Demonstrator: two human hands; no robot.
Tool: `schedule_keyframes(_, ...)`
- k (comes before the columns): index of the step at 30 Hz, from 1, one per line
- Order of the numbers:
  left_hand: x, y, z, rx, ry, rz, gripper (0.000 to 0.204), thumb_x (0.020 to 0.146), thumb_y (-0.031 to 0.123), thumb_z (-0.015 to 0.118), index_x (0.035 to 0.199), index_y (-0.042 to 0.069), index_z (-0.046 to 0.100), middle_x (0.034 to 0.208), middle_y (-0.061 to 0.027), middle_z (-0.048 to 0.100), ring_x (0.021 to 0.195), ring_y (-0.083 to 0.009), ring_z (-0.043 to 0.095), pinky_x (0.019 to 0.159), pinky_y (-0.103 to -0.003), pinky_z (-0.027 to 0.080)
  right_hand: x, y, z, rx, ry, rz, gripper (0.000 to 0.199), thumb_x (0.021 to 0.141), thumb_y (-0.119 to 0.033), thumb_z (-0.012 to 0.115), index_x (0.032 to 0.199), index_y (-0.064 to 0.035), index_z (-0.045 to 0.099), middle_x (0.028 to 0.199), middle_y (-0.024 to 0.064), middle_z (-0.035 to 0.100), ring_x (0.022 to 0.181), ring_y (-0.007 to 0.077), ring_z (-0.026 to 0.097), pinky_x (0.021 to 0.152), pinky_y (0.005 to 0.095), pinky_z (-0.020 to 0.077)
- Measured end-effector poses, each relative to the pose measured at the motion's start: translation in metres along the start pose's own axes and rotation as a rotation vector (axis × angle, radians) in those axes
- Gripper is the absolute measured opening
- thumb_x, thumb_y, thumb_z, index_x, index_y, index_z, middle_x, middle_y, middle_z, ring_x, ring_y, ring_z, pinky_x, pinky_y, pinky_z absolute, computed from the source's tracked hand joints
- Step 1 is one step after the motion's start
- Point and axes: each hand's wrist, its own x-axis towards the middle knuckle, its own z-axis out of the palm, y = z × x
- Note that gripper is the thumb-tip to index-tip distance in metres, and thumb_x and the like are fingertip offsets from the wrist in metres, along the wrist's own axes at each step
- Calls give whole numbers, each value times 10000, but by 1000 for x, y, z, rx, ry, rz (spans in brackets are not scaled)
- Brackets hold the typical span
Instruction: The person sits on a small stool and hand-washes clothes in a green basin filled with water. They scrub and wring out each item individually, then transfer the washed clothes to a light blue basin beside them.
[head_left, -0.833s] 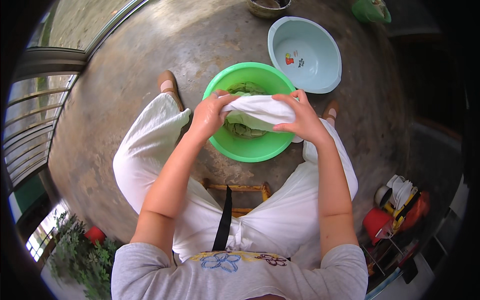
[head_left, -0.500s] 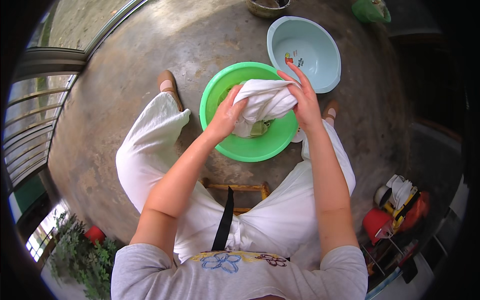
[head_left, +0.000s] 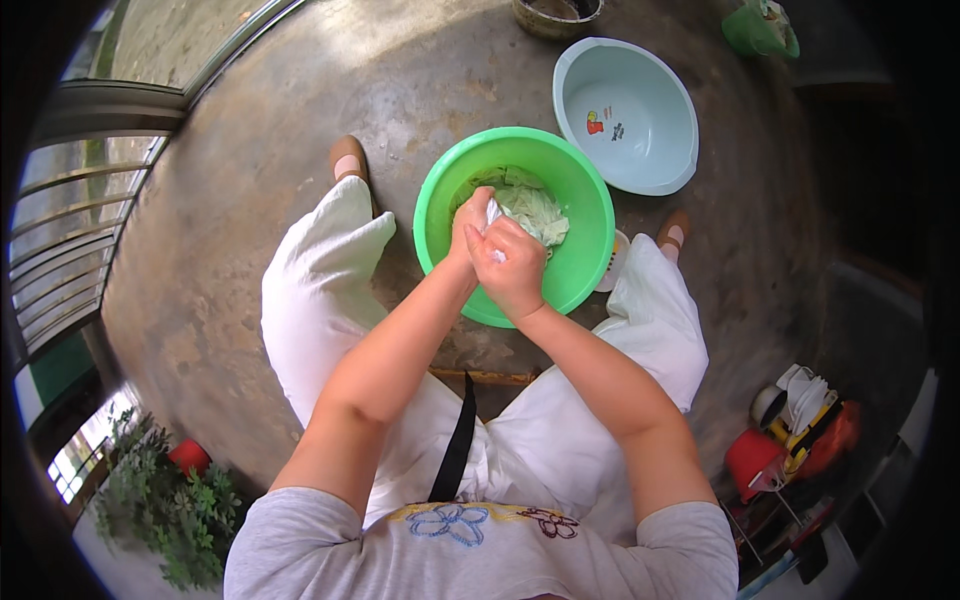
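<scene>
Over the green basin on the floor between my feet, my two hands are close together. My left hand is closed around a bunched white cloth. Beside it, to the right and slightly nearer, my right hand is clenched on the same cloth, and a bit of white shows at its fist. Most of that cloth is hidden inside the fists. Beyond my hands, pale wet laundry lies crumpled in the basin.
A light blue basin stands just beyond, to the right. A dark metal pot and a green bag are farther off. Partly under the green basin's right side sits a white dish. Potted plants and a red bucket stand nearer.
The white cloth, loosely spread between my hands before, is now gathered tightly in both fists. My right hand has come left and nearer, beside the left one.
</scene>
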Motion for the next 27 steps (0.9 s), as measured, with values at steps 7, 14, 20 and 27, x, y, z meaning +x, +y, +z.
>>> schedule_keyframes(7, -39, 12, 30, -67, -295, -249, 500, 960, 484, 417, 1085, 28, 579, 949, -80, 634, 800, -149, 619, 706, -302, 505, 55, 53, -37, -160, -36, 330, 354, 797, -314, 697, 656, -34, 535, 705, 112, 581, 675, 279, 582, 628, 401, 449)
schedule_keyframes(14, -38, 67, -1, 716, -243, 338, 388, 887, 342, 614, 1118, 37, 553, 984, -93, 620, 888, -197, 608, 769, -323, 485, 58, 26, -74, -116, -685, 48, 461, 799, -336, 720, 1082, 4, 588, 980, 94, 641, 987, 207, 594, 854, 333, 466)
schedule_keyframes(20, -33, 61, -28, 1329, -269, 579, 498, 775, 107, 681, 1233, 55, 492, 1073, -88, 601, 977, -201, 573, 863, -339, 447, 61, 0, -99, 802, -440, 619, 401, 887, -182, 648, 1210, 5, 500, 1108, 87, 608, 984, 127, 566, 863, 275, 459)
schedule_keyframes(27, -27, 32, 4, 217, -188, 442, 326, 861, 358, 588, 1070, 114, 535, 864, -61, 591, 839, -163, 577, 774, -276, 458, 55, 12, -80, 450, -236, 200, 297, 742, 0, 528, 1028, -27, 602, 1159, 140, 558, 995, 168, 567, 851, 270, 461)
